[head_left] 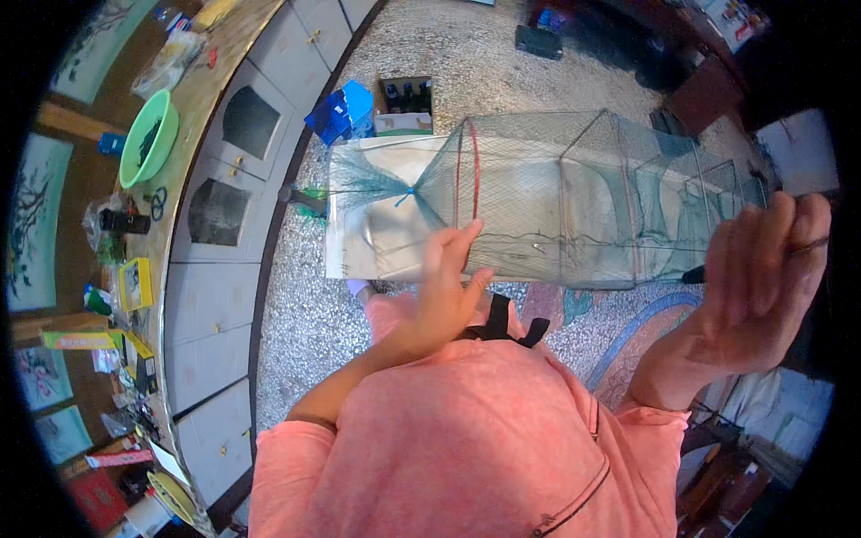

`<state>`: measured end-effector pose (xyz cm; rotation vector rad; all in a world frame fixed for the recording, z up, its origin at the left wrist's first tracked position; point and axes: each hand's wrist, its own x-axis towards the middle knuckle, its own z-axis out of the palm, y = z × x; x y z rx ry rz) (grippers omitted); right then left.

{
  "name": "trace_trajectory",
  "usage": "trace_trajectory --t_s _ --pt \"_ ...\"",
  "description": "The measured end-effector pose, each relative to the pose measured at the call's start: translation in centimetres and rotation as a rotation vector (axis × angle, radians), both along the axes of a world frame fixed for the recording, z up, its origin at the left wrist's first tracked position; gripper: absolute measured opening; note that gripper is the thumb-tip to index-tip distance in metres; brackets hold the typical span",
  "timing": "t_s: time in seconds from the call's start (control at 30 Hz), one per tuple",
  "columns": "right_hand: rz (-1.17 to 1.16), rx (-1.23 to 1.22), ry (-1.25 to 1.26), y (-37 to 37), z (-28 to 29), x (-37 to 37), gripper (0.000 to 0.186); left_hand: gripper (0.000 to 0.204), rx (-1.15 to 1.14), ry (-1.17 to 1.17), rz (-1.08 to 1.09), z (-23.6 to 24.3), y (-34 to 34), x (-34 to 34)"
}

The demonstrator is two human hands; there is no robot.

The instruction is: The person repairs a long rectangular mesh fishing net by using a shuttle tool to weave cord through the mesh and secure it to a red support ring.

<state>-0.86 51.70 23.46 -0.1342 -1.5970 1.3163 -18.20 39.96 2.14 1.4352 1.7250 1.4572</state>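
A long green mesh fishing trap (592, 193) lies stretched from left to right over a pale board (359, 255). Its left end is gathered and tied with a blue cord (406, 195), beside a red hoop (475, 170); darker frames hold up the rest. My left hand (451, 280) is at the lower end of the red hoop, fingers apart and slightly blurred; nothing shows in it. Raised at the right, my right hand (762, 282) has its fingers stretched upward, in front of the trap's far right part. A thin dark band crosses one finger.
Beyond the trap stand a blue box (345, 112) and a carton of dark bottles (405, 103). Along the left runs a cabinet counter (215, 99) bearing a green basin (149, 139), a yellow box (135, 284) and clutter. A dark flat case (538, 42) rests on the speckled floor.
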Motion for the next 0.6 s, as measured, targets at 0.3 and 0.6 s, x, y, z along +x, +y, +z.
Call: trace_trajectory --t_s 0.3,0.6 --pt "-0.275 0.202 -1.048 2.3 -3.4 10.1 0.016 0.01 -0.224 -0.415 -0.325 -0.6 0.0 -4.9" --pt "-1.228 -0.488 -0.569 0.3 -16.3 16.4 0.026 0.018 -0.268 -0.311 -0.413 0.9 1.4 -4.1"
